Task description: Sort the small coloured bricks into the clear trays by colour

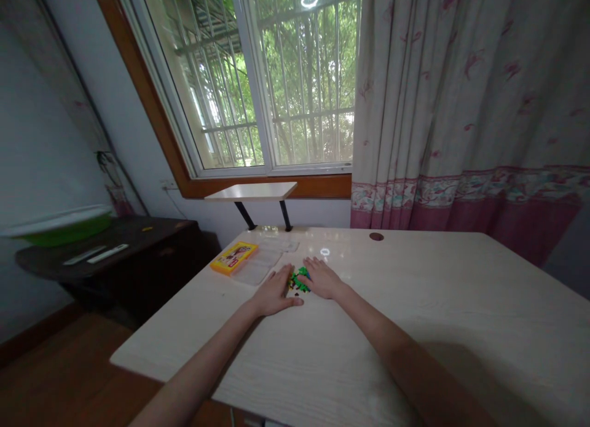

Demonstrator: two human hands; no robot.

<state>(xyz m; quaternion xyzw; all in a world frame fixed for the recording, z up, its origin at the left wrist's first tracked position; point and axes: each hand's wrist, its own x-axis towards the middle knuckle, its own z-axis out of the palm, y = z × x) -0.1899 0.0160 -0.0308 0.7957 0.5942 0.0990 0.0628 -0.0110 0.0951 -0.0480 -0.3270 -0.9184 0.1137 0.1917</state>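
Observation:
A small heap of tiny coloured pieces (300, 281), mostly green with some yellow, blue and dark ones, lies on the pale desk (415, 279). They look like small building bricks, but are too small to be sure. On the heap's left side my left hand (275, 292) lies with its fingers stretched out and its thumb apart. From the right, my right hand (322, 278) rests against the heap, its fingers extended and partly covering the pieces. Neither hand is closed around anything.
A yellow box (234, 258) sits at the desk's left, beside clear plastic bags (260, 264). Behind them stands a small raised shelf (251, 191) on black legs. A dark side table (152, 242) bears a green basin (64, 226). Curtains (437, 107) hang behind the desk.

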